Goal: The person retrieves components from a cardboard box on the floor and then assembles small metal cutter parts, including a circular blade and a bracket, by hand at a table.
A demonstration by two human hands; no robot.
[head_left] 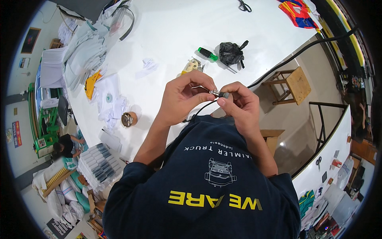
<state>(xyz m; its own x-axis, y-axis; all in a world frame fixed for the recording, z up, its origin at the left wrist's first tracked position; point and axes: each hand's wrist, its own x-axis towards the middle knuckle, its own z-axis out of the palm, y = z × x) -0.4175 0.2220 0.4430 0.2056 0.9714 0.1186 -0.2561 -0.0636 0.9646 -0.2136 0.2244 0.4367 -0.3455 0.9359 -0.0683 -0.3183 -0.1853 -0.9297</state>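
Close in front of my chest, both hands meet on a small cylindrical metal cable connector (pixel 217 93) with a dark end. My left hand (pixel 181 95) is closed, pinching its silvery end between thumb and fingers. The dark end sits between the thumb and fingers of my right hand (pixel 243 106), also closed. A thin black cord (pixel 201 108) runs below the connector, and a thick black cable (pixel 294 56) reaches in from the right behind my right hand. Just beyond my left hand lies a yellow and cream device (pixel 192 66), partly hidden by it.
On the white table (pixel 171 32) lie a green-and-black screwdriver (pixel 208 53), a knotted black plastic bag (pixel 230 54), scissors (pixel 244 5) and a brown round container (pixel 129 119). White cloth (pixel 89 49) is heaped at left. A wooden stool (pixel 292 85) stands right, beyond the table edge.
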